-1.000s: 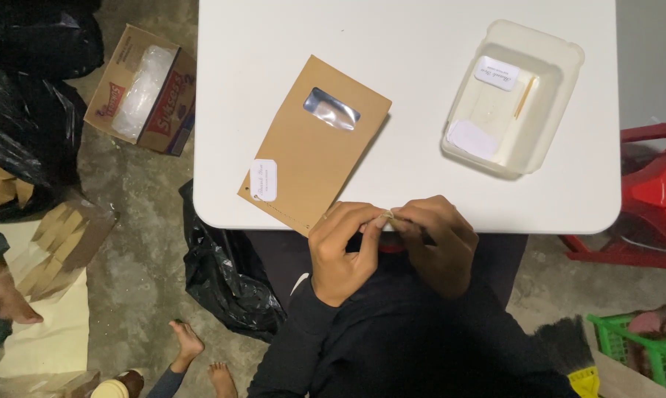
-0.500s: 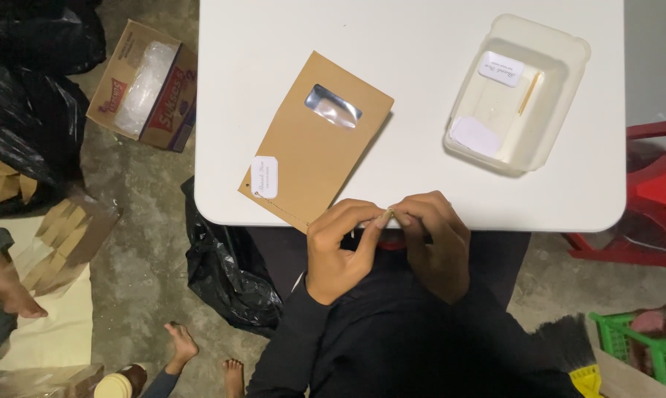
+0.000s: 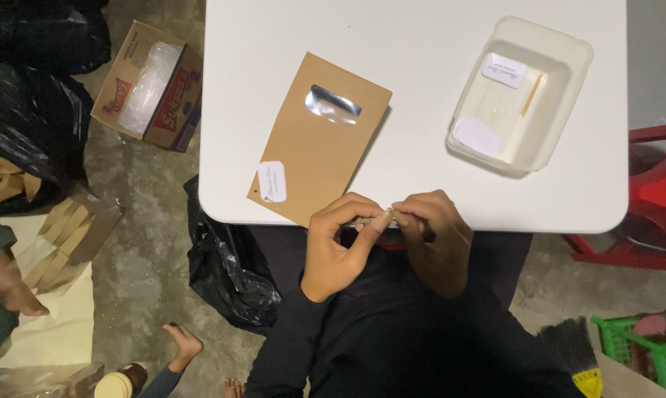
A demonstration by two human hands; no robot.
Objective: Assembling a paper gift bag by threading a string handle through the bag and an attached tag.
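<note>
My left hand and my right hand meet at the near edge of the white table. Together they pinch a small thin pale piece between the fingertips; what it is I cannot make out. Just left of my hands lies a brown paper bag with a foil window and a small white tag. At the table's right stands a shallow white plastic tray holding white tags and a thin stick.
A cardboard box and black plastic bags lie on the concrete floor to the left. Another person's bare feet and hand show at lower left. A red stool and green crate are on the right.
My hands have stayed together at the table edge with only small finger movement. The bag and tray have not moved.
</note>
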